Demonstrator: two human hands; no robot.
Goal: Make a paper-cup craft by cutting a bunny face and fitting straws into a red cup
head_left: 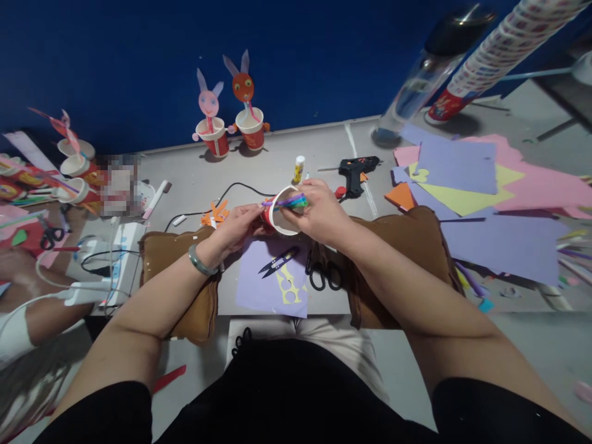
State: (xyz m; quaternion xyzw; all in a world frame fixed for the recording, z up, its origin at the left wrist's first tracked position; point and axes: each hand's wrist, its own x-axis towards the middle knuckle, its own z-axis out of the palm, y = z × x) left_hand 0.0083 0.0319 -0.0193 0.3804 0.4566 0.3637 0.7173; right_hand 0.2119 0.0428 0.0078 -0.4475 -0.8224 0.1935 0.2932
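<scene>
A red and white paper cup lies tipped between my hands, its mouth turned toward me and to the right. My left hand, with a bangle on the wrist, is closed around the cup's base side. A purple and teal strip bundle, looking like straws, crosses the cup's mouth. My right hand pinches this bundle near its teal end, with fingers reaching into the mouth. Below the hands, black thread snips and a yellow paper scrap with round holes rest on purple paper. Scissors lie beside them.
Behind stand a glue stick, a glue gun and two rabbit-figure cups. At right are a bottle, stacked cups and coloured paper. A power strip and another person's arm are at left.
</scene>
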